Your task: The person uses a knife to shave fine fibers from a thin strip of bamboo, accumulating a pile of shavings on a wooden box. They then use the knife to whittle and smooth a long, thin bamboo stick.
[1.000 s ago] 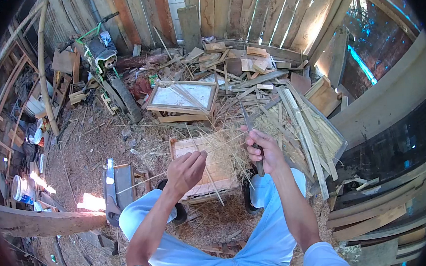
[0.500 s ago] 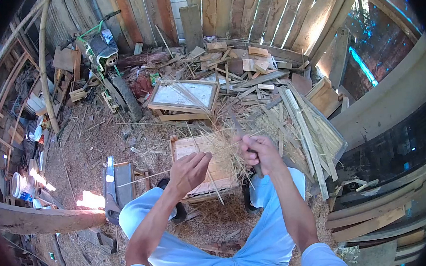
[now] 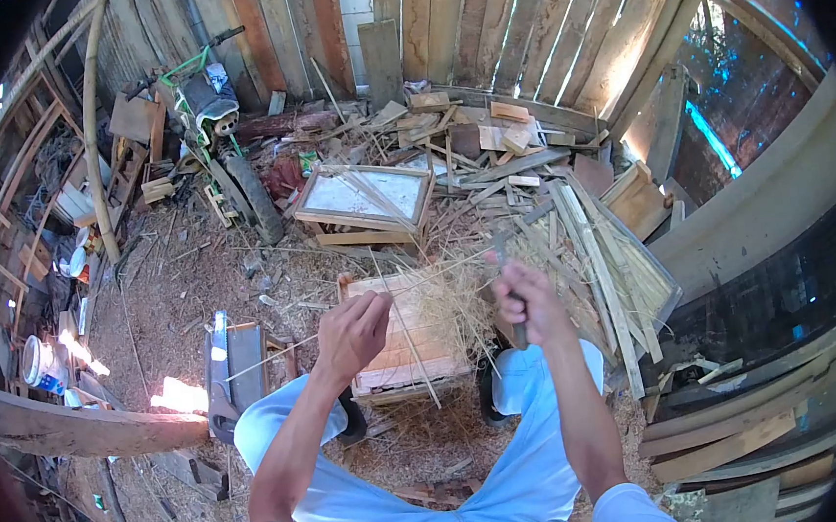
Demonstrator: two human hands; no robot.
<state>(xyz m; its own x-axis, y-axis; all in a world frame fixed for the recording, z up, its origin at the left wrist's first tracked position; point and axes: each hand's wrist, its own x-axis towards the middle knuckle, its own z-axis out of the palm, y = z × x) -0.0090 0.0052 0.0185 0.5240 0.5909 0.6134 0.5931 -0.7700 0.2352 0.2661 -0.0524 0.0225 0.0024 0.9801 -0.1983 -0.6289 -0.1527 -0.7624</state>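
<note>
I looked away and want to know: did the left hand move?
Yes. The left hand has moved a little to the left, judged against the light wooden box below it.

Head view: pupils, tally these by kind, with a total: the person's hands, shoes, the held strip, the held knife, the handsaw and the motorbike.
Hands (left hand, right hand): 2
Shoes: 2
Thin strip: 1
Knife: 1
Handsaw: 1
Motorbike: 1
Total: 8
</note>
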